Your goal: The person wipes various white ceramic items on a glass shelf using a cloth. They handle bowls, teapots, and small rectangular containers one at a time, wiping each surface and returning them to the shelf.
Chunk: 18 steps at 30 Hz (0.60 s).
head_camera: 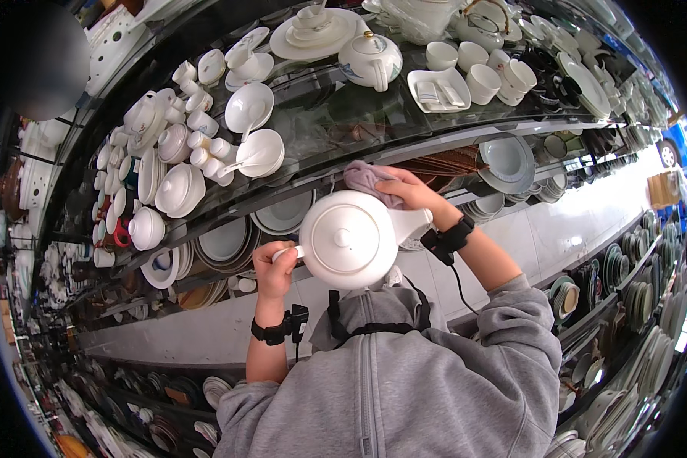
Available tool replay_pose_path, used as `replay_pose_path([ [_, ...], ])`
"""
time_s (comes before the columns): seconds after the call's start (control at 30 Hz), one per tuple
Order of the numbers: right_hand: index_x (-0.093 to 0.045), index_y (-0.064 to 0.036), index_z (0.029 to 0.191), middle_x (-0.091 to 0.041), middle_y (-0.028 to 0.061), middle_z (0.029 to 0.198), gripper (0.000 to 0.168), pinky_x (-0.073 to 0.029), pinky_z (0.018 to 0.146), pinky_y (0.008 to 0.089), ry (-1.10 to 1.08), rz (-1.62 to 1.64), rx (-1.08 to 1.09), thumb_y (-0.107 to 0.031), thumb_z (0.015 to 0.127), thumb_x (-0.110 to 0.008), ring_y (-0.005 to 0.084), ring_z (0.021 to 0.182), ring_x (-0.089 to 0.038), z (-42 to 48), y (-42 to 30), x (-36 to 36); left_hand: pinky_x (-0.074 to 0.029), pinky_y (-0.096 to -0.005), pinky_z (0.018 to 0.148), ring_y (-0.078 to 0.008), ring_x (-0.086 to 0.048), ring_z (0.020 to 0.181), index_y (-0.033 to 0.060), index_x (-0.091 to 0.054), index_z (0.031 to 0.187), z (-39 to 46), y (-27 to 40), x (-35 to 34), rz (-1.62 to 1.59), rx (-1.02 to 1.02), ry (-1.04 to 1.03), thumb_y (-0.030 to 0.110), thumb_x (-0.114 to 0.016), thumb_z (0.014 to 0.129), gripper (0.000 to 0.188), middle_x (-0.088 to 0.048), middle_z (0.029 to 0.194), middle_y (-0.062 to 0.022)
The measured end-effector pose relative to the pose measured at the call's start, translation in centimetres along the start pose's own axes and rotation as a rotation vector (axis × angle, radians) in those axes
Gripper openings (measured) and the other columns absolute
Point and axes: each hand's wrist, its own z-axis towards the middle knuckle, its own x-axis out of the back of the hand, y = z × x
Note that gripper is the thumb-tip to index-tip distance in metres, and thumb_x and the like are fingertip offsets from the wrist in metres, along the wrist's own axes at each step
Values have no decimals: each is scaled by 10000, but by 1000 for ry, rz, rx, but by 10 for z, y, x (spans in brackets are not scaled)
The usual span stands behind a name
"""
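A plain white ceramic teapot with its lid on is held up in front of my chest, its spout pointing right. My left hand grips the teapot by its handle. In my right hand is a bunched mauve cloth, at the far side of the teapot above the spout. Whether the cloth presses on the pot wall is hard to tell from above. Just beyond the cloth runs the front edge of a dark glass shelf.
White bowls with spoons, a decorated teapot, a square dish and several cups stand on the shelf. Stacked plates fill the level below. Racks of plates line the aisle behind me, over a tiled floor.
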Motion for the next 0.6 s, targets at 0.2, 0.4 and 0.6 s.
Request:
replay_pose_path([
  [0.2,-493,-6,1269,-557,16,1147,375,-410,897,246,-197,-316,2,-143,921,-520,117,1027,-529,4,-14,-12,-254,-251,482,-63,-345,510,18,-459,566,-5,-4,8,68,-3,-67,-8,-586,771,242,-447,544,16],
  [0.4,-435,-69,1333,-583,37,1150,405,-469,861,248,-170,-243,-337,-218,961,-498,104,999,-562,4,11,1,-256,-271,482,-88,-332,493,44,-396,528,-14,-12,9,79,18,-110,64,-615,763,321,-411,518,5],
  [0.6,-471,-71,1300,-597,26,1109,390,-471,824,245,-178,-232,-497,-245,954,-518,83,952,-553,13,-1,-8,-275,-277,458,-118,-350,468,27,-384,527,-9,-16,0,83,-49,-220,36,-625,749,327,-401,508,-30],
])
